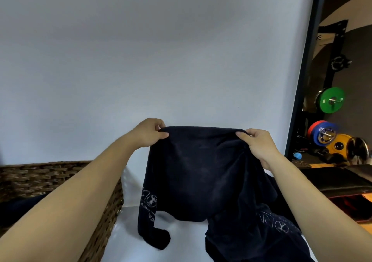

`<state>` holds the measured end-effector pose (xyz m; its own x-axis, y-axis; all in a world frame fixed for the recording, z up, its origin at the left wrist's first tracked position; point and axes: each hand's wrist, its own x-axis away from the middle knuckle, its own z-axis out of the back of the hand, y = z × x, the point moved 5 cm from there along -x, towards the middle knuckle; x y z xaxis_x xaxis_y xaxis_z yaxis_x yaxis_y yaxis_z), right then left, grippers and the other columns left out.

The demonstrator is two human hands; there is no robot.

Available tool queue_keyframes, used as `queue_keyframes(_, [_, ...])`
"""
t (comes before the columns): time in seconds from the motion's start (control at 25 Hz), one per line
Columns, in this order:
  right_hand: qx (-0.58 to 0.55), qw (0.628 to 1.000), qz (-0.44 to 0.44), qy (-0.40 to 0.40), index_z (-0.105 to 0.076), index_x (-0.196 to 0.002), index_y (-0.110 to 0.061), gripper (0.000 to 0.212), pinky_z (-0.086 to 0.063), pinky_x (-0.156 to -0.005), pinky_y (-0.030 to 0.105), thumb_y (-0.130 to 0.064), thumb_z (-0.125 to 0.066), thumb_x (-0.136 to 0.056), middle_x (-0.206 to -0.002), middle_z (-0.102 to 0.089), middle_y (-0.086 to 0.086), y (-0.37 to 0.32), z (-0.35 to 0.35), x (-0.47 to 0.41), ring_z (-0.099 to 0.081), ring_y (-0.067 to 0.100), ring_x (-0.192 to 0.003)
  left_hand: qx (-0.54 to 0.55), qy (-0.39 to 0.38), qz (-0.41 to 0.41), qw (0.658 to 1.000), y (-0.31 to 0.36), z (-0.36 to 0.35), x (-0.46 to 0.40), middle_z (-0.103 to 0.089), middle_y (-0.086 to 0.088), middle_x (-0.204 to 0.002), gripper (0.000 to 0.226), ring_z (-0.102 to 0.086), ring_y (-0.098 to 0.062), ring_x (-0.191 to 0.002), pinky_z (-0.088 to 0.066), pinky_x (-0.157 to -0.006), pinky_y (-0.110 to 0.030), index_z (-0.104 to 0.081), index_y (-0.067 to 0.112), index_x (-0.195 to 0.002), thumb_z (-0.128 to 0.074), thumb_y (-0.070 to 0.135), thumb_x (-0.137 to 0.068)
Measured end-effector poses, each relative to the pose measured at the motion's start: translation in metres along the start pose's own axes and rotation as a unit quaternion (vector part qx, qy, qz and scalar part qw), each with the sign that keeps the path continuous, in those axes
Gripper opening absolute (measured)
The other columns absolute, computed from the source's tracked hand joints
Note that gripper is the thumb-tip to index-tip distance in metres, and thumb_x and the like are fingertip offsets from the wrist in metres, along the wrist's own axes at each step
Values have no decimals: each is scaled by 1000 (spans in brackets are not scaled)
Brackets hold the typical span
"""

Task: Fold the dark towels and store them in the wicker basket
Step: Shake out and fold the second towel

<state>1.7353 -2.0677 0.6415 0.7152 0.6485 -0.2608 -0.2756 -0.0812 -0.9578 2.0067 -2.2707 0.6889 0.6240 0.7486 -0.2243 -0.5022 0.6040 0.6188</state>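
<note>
A dark navy towel (193, 171) with a pale printed logo hangs in the air in front of a white wall. My left hand (150, 133) pinches its upper left corner and my right hand (255, 147) grips its upper right corner, stretching the top edge between them. The towel's lower end drapes onto the white table (128, 239). More dark towel cloth (257, 239), also with a logo, lies piled on the table at the lower right. The wicker basket (108, 213) stands at the left under my left forearm, with something dark inside it (18, 209).
A white wall fills the background. Past its dark edge at the right is a gym area with a rack, a green weight plate (330, 100), blue, red and yellow plates (330, 139) and a black bench pad (338, 179).
</note>
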Motion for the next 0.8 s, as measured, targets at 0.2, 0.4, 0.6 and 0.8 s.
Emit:
queue_keyframes(0.2, [-68, 992, 80, 77, -70, -84, -11, 16, -52, -73, 32, -22, -67, -96, -77, -71, 2, -31, -6, 3, -62, 14, -74, 67, 157, -11, 985, 30, 29, -8, -67, -5, -85, 9, -60, -16, -65, -44, -60, -25, -66, 23, -90, -72, 30, -91])
queue_keyframes(0.4, [111, 909, 49, -398, -72, -94, -21, 3, -53, -77, 23, -22, -73, -92, -84, -73, -6, -5, -60, 102, -67, 8, -77, -14, -78, 72, 994, -2, -16, 72, -78, 2, -81, 15, -75, -18, -70, -57, -75, -34, -65, 14, -105, -55, 12, -95])
queue_keyframes(0.6, [335, 825, 63, -451, -66, -112, -32, 32, -51, -87, 28, -55, -65, -90, -99, -68, -12, 89, -95, 137, -66, 10, -93, -189, -371, 264, 870, -117, -123, 185, -78, -3, -95, 31, -69, -25, -78, -57, -71, -29, -69, 3, -107, -46, 23, -100])
queue_keyframes(0.8, [614, 681, 224, -331, -55, -127, -17, 51, -36, -105, 41, -58, -45, -99, -124, -61, 2, 103, -147, 135, -51, 26, -119, -266, -136, 296, 907, -144, -133, 215, -63, -1, -96, 25, -61, -25, -85, -45, -68, -31, -53, 19, -90, -55, 43, -98])
